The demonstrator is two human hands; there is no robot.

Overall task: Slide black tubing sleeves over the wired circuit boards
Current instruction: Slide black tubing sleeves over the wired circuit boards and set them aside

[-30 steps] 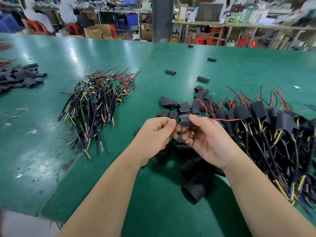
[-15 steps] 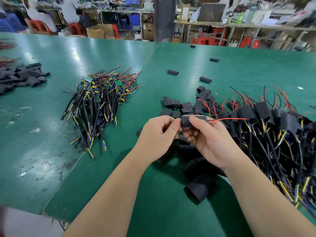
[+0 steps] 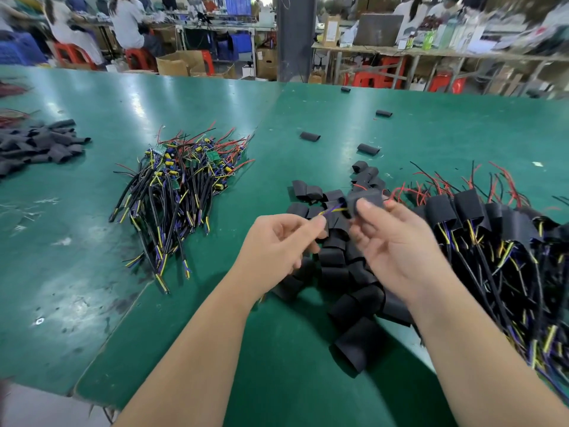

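Observation:
My right hand (image 3: 397, 241) holds a black tubing sleeve (image 3: 366, 200) between thumb and fingers, with a red wire trailing out of its right end. My left hand (image 3: 283, 241) pinches the yellow and purple wires (image 3: 334, 209) that come out of the sleeve's left end. The circuit board inside the sleeve is hidden. Loose black sleeves (image 3: 338, 260) lie heaped under both hands. A pile of bare wired boards (image 3: 181, 186) lies to the left. Sleeved boards with their wires (image 3: 492, 241) are stacked at the right.
Both piles lie on a green table (image 3: 123, 103). Another heap of black sleeves (image 3: 40, 146) lies at the far left. A few stray sleeves (image 3: 309, 136) lie further back. Beyond the table are seated people, red stools, boxes and cluttered benches.
My hands have drawn apart: the left has pulled the yellow and purple wires out to the left, and the sleeve in my right hand has moved up and to the right.

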